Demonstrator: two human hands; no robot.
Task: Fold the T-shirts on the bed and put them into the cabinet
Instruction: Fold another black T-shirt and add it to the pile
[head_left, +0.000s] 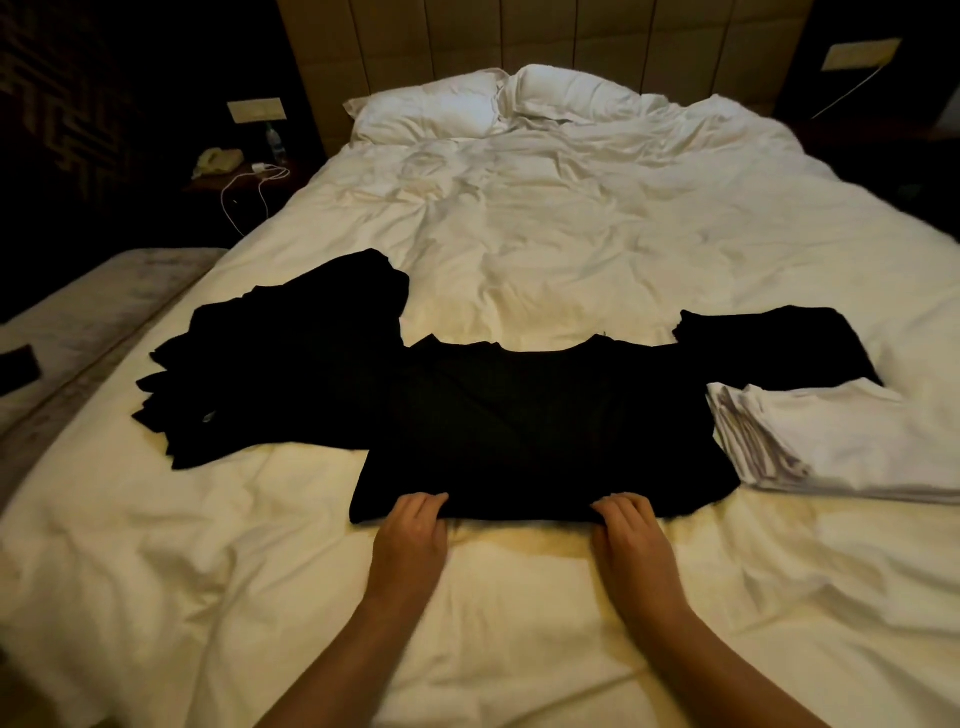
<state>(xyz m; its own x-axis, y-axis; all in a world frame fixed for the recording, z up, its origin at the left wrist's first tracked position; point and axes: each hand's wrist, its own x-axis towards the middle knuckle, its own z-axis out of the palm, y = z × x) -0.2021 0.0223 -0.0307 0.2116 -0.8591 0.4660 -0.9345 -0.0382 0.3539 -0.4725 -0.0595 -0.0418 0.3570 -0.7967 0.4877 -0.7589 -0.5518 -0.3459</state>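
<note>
Black T-shirt (540, 426) lies crosswise, stretching away from my grip: left hand (413, 540) and right hand (636, 545) pinch its near hem, equally close.

Fingertips of left hand (413, 525) and right hand (631, 530): tucked under near hem of black T-shirt (540, 431), unseen. Forearms: cut off by bottom edge. Black pile (280, 358), left: too dark to count or separate garments. Folded black stack (774, 340): near part hidden behind white stack (852, 441), itself cut off at right edge. Dark object (18, 369) at left edge: cropped, unidentifiable. Bottle (275, 143) on nightstand: label too small to read.
</note>
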